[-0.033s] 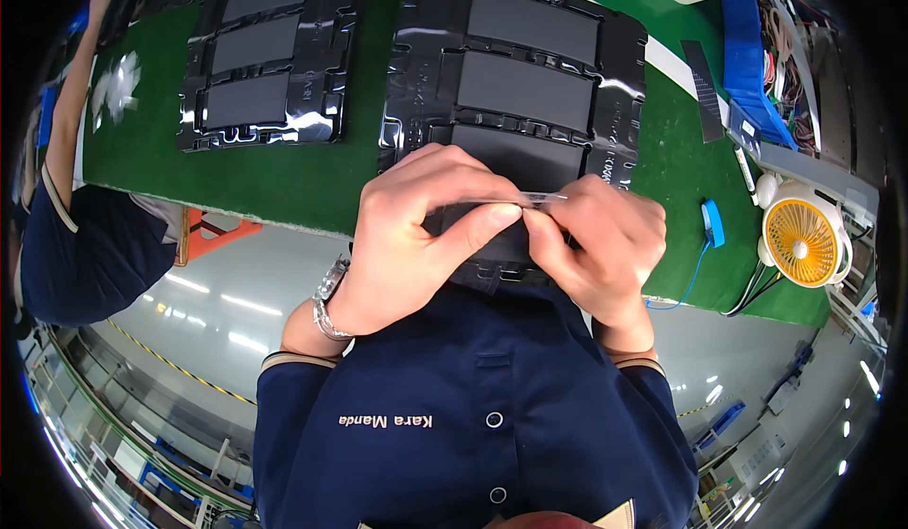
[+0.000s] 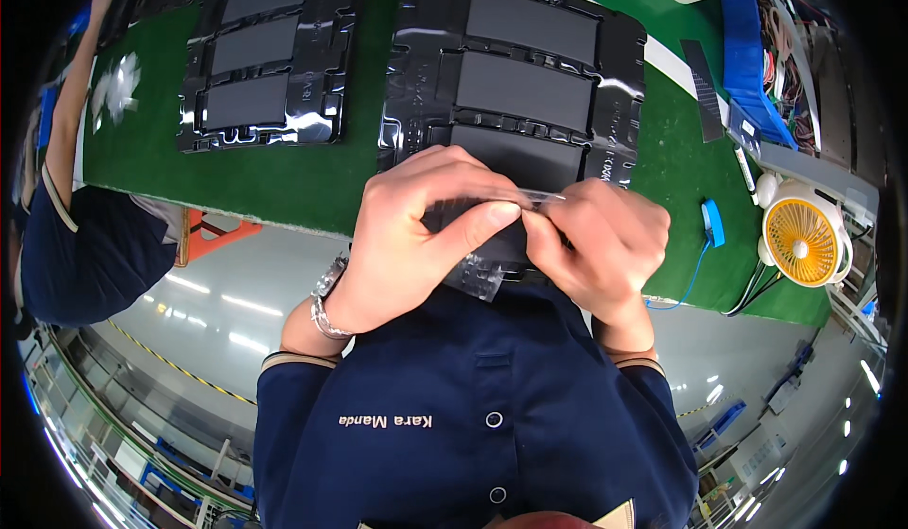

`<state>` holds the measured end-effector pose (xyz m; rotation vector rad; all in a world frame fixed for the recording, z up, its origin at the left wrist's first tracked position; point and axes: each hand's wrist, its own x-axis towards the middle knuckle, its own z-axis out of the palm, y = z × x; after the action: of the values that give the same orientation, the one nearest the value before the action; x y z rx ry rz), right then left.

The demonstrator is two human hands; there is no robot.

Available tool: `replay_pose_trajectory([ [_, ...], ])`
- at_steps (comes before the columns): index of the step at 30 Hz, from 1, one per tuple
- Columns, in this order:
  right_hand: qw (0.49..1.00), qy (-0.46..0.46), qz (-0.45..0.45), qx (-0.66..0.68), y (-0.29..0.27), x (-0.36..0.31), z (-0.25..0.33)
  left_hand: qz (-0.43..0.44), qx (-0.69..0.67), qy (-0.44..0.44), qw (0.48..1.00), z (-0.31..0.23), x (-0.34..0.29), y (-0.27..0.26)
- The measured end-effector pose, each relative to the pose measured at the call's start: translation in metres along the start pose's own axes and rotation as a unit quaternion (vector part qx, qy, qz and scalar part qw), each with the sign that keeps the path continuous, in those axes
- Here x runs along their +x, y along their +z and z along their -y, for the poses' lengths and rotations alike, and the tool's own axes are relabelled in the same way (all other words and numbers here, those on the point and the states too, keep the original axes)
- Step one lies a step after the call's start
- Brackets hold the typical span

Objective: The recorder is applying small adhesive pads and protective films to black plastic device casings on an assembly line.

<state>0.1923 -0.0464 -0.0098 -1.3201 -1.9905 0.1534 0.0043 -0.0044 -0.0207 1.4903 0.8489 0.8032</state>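
My left hand (image 2: 407, 231) and my right hand (image 2: 605, 245) meet above the near end of a black plastic tray (image 2: 416, 66). Between them is a thin clear plastic film (image 2: 537, 195), seen nearly edge-on. The left thumb and fingers are closed on it, and the right thumb and forefinger pinch its other side. A crinkled transparent flap (image 2: 480, 278) hangs below the left hand, near my shirt; whether it belongs to the same film, I cannot tell. Flat dark grey rectangular panels (image 2: 525, 89) lie in the tray's pockets. My hands cover the nearest pocket.
A second black tray (image 2: 322, 104) with grey panels lies to the left on the green tabletop (image 2: 274, 184). At right are a yellow-and-white fan (image 2: 799, 242), a blue clip-like piece (image 2: 712, 224), a marker (image 2: 745, 170) and a blue bin (image 2: 752, 56). A co-worker's arm (image 2: 71, 104) reaches in at far left.
A transparent flap now shows below my left hand, where the tray's near edge was seen before. Both hands have shifted only slightly and keep their pinch.
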Motion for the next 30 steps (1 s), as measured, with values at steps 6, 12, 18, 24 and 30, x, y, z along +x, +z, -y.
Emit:
replay_pose_trajectory([
  [6,0.992,0.007,-0.103,0.073,-0.012,-0.001,-0.012,0.020,0.204,0.137,0.969,0.012,0.032,-0.013],
  [12,0.958,0.185,-0.139,0.170,-0.019,-0.005,-0.025,0.059,0.422,0.169,0.889,0.017,0.063,-0.007],
  [18,0.946,0.258,-0.099,0.169,-0.018,0.005,-0.044,0.058,0.441,0.186,0.876,0.013,0.065,0.001],
  [24,0.969,0.204,0.029,0.133,-0.003,0.016,-0.064,0.070,0.372,0.185,0.907,0.001,0.054,-0.008],
  [30,0.965,0.210,-0.001,0.158,-0.012,0.022,-0.048,-0.022,0.091,0.013,0.996,0.001,0.020,-0.015],
])
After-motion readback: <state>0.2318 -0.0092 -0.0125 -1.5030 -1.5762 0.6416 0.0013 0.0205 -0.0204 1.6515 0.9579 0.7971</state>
